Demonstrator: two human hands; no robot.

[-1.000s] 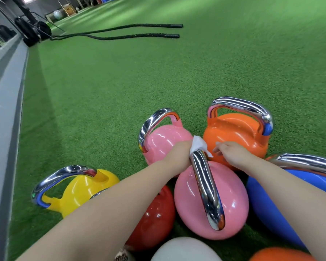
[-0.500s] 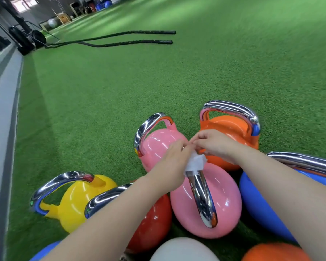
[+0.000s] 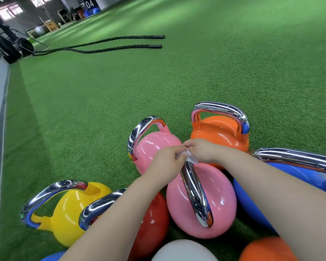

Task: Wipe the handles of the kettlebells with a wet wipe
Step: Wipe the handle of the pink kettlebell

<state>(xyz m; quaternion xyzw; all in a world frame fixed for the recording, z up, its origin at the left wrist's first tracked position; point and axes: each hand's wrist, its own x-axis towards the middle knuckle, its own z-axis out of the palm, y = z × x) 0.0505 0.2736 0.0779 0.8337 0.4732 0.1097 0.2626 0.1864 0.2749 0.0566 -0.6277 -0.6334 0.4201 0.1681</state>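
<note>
Nearest you, a white ball-shaped weight (image 3: 184,250) and an orange one (image 3: 265,249) sit at the bottom edge, cut off by the frame. Just beyond them your forearms cross a red kettlebell (image 3: 151,223) and a blue kettlebell (image 3: 252,202), with a yellow kettlebell (image 3: 73,213) off to the left. Between your arms stands the near pink kettlebell (image 3: 201,200), its chrome handle (image 3: 195,193) running away from you. At the far end of that handle your left hand (image 3: 166,162) and right hand (image 3: 203,150) meet, both with fingers curled, pinching the small white wet wipe (image 3: 191,159) between them, just above the handle's top. Behind your hands stand a second pink kettlebell (image 3: 152,146) and an orange kettlebell (image 3: 220,134). Far off on the green turf (image 3: 215,72) lie two black battle ropes (image 3: 120,43).
</note>
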